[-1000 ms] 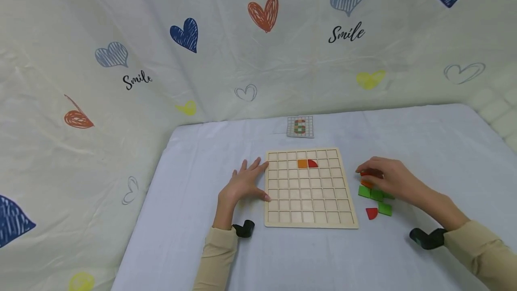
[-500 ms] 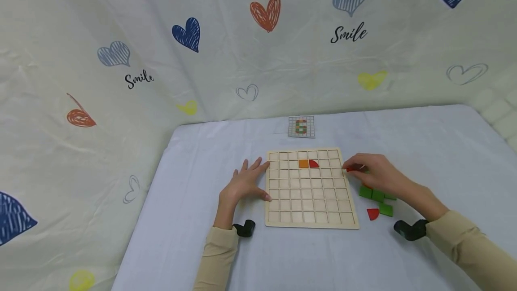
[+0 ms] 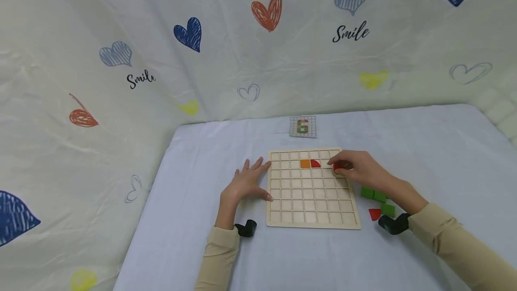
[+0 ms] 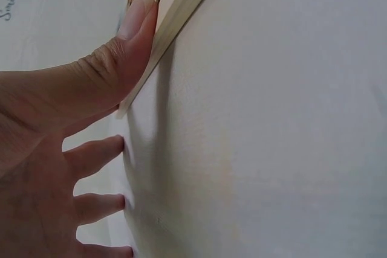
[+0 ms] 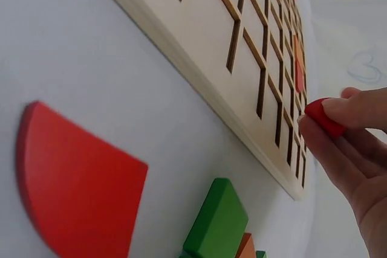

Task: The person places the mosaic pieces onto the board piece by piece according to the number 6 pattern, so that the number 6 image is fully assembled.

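Note:
My right hand (image 3: 361,167) pinches a red tile (image 5: 325,116) between thumb and fingers, above the right side of the wooden grid board (image 3: 303,219). The tile's full outline is partly hidden by the fingers. At the board's left edge, my left hand (image 3: 244,185) has its fingers spread, with thumb and index finger touching the edge; the left wrist view shows the thumb (image 4: 112,67) over the rim. Side by side in the second row of cells lie an orange square tile (image 3: 304,163) and a red quarter-circle tile (image 3: 314,163).
Right of the board lie green square tiles (image 3: 388,210), a loose red quarter-circle tile (image 5: 78,179) and an orange tile (image 5: 245,247) partly hidden behind a green one. Behind the board sits a pattern card (image 3: 303,127) with a coloured figure. A white cloth (image 3: 194,160) covers the table.
My right hand has lifted the red tile from the pile and carried it left, over the board's right edge. My left hand stays at the board's left side.

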Motion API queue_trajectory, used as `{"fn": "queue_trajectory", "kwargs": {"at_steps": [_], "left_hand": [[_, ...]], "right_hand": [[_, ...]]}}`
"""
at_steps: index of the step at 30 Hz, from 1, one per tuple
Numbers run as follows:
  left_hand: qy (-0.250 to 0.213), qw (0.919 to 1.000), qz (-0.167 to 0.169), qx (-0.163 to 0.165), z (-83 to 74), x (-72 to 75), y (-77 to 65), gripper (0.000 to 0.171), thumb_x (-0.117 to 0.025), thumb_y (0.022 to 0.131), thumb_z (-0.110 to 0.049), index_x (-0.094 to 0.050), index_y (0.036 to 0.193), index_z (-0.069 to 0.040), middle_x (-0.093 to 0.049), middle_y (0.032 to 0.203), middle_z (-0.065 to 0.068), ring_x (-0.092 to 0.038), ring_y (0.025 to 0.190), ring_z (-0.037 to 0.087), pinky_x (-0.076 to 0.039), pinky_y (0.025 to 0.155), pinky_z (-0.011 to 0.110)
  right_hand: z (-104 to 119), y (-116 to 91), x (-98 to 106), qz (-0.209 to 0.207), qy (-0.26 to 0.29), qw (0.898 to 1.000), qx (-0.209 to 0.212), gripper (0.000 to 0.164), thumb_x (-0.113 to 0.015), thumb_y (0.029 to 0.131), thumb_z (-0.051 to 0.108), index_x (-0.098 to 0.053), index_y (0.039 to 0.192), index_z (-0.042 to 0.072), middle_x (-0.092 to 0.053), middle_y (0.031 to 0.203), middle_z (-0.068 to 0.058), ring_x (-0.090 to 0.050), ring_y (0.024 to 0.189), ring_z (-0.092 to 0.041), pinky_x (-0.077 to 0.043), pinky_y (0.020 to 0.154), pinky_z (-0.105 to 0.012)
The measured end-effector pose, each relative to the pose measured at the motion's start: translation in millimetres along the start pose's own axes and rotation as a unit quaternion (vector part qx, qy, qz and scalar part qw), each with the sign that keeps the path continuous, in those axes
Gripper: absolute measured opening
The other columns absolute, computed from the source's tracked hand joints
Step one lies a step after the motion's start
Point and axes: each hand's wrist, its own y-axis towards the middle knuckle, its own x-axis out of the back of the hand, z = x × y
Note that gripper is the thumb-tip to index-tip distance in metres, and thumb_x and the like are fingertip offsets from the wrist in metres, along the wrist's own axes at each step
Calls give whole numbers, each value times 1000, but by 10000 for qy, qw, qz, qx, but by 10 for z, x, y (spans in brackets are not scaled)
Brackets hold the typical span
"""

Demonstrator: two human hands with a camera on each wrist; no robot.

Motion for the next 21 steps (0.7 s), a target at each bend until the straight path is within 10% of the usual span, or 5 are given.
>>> {"fn": "queue_trajectory", "kwargs": {"at_steps": [21], "left_hand": [[39, 10000, 6, -32, -9, 7, -3, 109, -94, 73, -35, -34, 163, -27, -17, 173, 1, -1, 160, 42, -6, 124, 69]], "right_hand": [[106, 301, -115, 101, 444, 9982, -395, 12, -76, 91, 3, -80, 101, 9, -79, 100, -2, -72, 93, -20, -62, 84, -35]]}}
